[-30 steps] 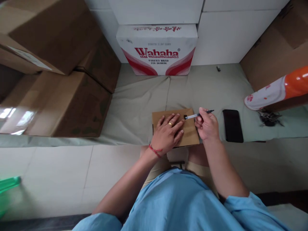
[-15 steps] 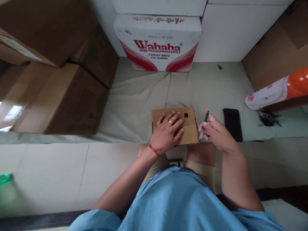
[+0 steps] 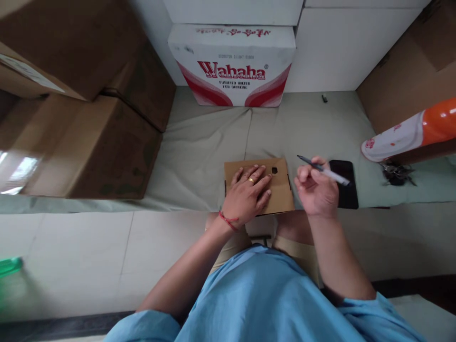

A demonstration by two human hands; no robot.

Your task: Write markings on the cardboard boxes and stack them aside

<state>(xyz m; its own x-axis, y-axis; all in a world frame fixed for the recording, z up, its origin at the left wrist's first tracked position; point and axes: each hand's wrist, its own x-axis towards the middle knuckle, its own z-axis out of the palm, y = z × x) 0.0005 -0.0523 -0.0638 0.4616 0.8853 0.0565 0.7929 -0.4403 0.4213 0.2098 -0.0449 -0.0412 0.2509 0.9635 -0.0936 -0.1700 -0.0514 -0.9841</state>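
A small flat cardboard box (image 3: 281, 192) with a dark hole near its far right corner lies at the table's front edge. My left hand (image 3: 245, 194) rests flat on its top, fingers spread, with a gold ring and a red wrist cord showing. To the right of the box, my right hand (image 3: 318, 190) is raised and closed around a pen (image 3: 333, 175). The pen is tilted, its dark tip pointing to the upper left and its pale end toward the phone. The tip is apart from the box.
A black phone (image 3: 347, 187) lies right of my right hand, with keys (image 3: 397, 173) farther right. An orange-and-white cylinder (image 3: 402, 135) slants in from the right. A Wahaha carton (image 3: 233, 66) stands at the back; brown cartons (image 3: 107, 147) fill the left. A pen cap (image 3: 324, 98) lies behind.
My right hand has turned and lifted, swinging the pen from steep to nearly level, its tip now toward the upper left. My left hand and the box have stayed put.
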